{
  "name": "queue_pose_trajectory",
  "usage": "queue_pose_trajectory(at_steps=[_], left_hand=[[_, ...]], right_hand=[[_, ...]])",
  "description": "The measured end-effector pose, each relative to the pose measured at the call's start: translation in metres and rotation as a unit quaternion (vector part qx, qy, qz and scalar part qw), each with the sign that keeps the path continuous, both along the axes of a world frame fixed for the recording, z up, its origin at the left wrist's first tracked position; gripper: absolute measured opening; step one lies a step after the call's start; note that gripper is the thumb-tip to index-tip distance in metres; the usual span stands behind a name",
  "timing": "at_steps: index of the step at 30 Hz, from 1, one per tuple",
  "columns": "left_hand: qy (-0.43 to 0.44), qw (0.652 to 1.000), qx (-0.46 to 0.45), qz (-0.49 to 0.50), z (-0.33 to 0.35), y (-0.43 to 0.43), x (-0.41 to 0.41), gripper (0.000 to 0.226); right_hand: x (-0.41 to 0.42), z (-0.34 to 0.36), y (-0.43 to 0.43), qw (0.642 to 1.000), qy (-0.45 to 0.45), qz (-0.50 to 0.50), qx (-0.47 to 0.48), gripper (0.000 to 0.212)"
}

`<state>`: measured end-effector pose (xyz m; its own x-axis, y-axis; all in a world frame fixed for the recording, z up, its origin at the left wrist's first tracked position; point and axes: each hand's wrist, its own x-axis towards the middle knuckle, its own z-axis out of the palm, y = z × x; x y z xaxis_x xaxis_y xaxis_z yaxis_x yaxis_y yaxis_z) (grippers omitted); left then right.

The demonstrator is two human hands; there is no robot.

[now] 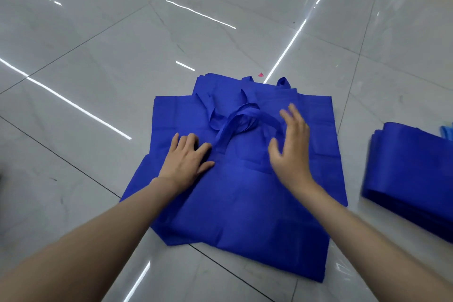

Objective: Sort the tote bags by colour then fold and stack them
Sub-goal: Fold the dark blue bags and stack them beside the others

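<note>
While the left hand (187,157) pinned the top blue tote bag (245,203) flat, the right hand (291,144) was poised over the handles (241,117).
The bag lay unfolded on a loose pile (171,115) of like-coloured bags on the tiled floor (98,56), directly in front of the person. The left hand rested palm-down, fingers straight and spread, left of the handles, apparently to stop the fabric sliding on the glossy tile. The right hand, blurred, showed straight, relaxed fingers gripping nothing; whether it touched the fabric could not be determined. Its position beside the looped handles suggested they were to be tucked inward before folding. A folded stack (411,179) of blue bags stood well apart to the right, presumably the destination, with a pale-blue item (447,132) just behind it.
</note>
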<state>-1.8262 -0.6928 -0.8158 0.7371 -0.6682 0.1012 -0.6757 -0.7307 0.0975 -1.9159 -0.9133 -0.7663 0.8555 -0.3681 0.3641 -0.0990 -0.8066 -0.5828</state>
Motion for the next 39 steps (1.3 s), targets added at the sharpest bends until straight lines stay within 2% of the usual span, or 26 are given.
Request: queue_pose_trajectory(at_steps=[2, 5, 8, 11, 15, 19, 21, 23, 25, 27, 29, 31, 33, 35, 36, 37, 39], left_hand=[[-0.002, 0.999, 0.011, 0.044, 0.002, -0.001, -0.018, 0.045], [0.042, 0.992, 0.069, 0.099, 0.010, -0.002, -0.040, 0.045], [0.048, 0.985, 0.116, 0.118, 0.018, 0.006, -0.056, 0.044], [0.083, 0.979, 0.102, 0.153, 0.022, 0.020, -0.069, 0.043], [0.165, 0.963, 0.070, 0.201, 0.027, 0.051, -0.072, 0.045], [0.307, 0.920, -0.029, 0.241, 0.027, 0.075, -0.072, 0.040], [0.327, 0.911, -0.083, 0.239, 0.023, 0.079, -0.076, 0.034], [0.339, 0.893, -0.146, 0.257, 0.021, 0.081, -0.079, 0.030], [0.345, 0.850, -0.227, 0.327, 0.024, 0.082, -0.081, 0.033], [0.350, 0.764, -0.339, 0.423, 0.031, 0.081, -0.078, 0.050], [0.378, 0.686, -0.427, 0.451, 0.039, 0.080, -0.071, 0.072], [0.404, 0.649, -0.478, 0.431, 0.043, 0.077, -0.060, 0.083], [0.407, 0.636, -0.510, 0.412, 0.049, 0.073, -0.050, 0.082], [0.388, 0.638, -0.540, 0.388, 0.054, 0.070, -0.043, 0.072], [0.366, 0.661, -0.544, 0.366, 0.055, 0.068, -0.042, 0.060], [0.333, 0.706, -0.530, 0.330, 0.055, 0.066, -0.043, 0.044], [0.243, 0.836, -0.439, 0.223, 0.053, 0.061, -0.053, 0.021]], right_hand=[[-0.047, -0.011, 0.021, 0.995, 0.009, 0.059, -0.077, 0.043], [-0.107, -0.037, 0.050, 0.966, 0.086, 0.176, -0.168, 0.034], [-0.137, -0.051, 0.072, 0.918, 0.208, 0.236, -0.242, 0.059], [-0.144, -0.051, 0.082, 0.901, 0.258, 0.208, -0.281, 0.067], [-0.148, -0.046, 0.077, 0.930, 0.207, 0.144, -0.267, 0.044], [-0.151, -0.044, 0.068, 0.940, 0.243, 0.097, -0.217, 0.063], [-0.152, -0.047, 0.071, 0.934, 0.276, 0.084, -0.209, 0.079], [-0.153, -0.047, 0.079, 0.932, 0.301, 0.066, -0.190, 0.082], [-0.152, -0.049, 0.085, 0.935, 0.300, 0.046, -0.183, 0.080], [-0.150, -0.049, 0.086, 0.938, 0.294, 0.034, -0.181, 0.078], [-0.146, -0.050, 0.086, 0.944, 0.273, 0.016, -0.184, 0.069], [-0.143, -0.047, 0.087, 0.949, 0.266, 0.000, -0.171, 0.060], [-0.140, -0.046, 0.089, 0.948, 0.283, -0.002, -0.143, 0.060], [-0.139, -0.043, 0.091, 0.947, 0.296, -0.004, -0.126, 0.058], [-0.140, -0.044, 0.093, 0.947, 0.297, -0.004, -0.120, 0.058], [-0.141, -0.046, 0.093, 0.945, 0.302, -0.004, -0.123, 0.060], [-0.145, -0.050, 0.091, 0.941, 0.313, -0.011, -0.129, 0.070]])
